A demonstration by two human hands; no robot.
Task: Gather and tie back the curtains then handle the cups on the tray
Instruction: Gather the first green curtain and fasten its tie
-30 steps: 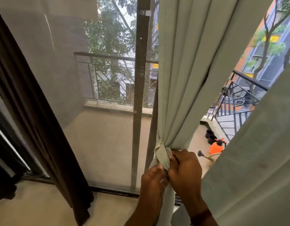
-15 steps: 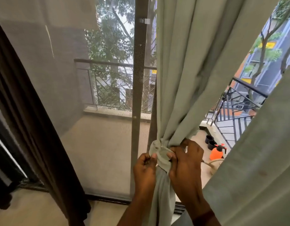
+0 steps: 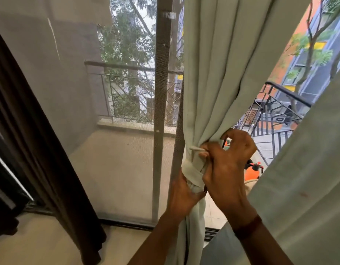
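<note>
Lower centre of the frame, the pale green curtain (image 3: 219,77) is bunched. The left hand (image 3: 182,196) clamps the gathered folds under the tie-back band (image 3: 192,171); the right hand (image 3: 228,161) pinches the band's end. If either grip slackens, the wrap probably loosens and the folds spill. No cups or tray in view.

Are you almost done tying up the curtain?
Partly. The pale green curtain is already bunched together, and a tie band is wrapped around it. The left hand grips the bunch below the band while the right hand works the band's end. The knot isn't finished, and no cups or tray are in view.
</note>
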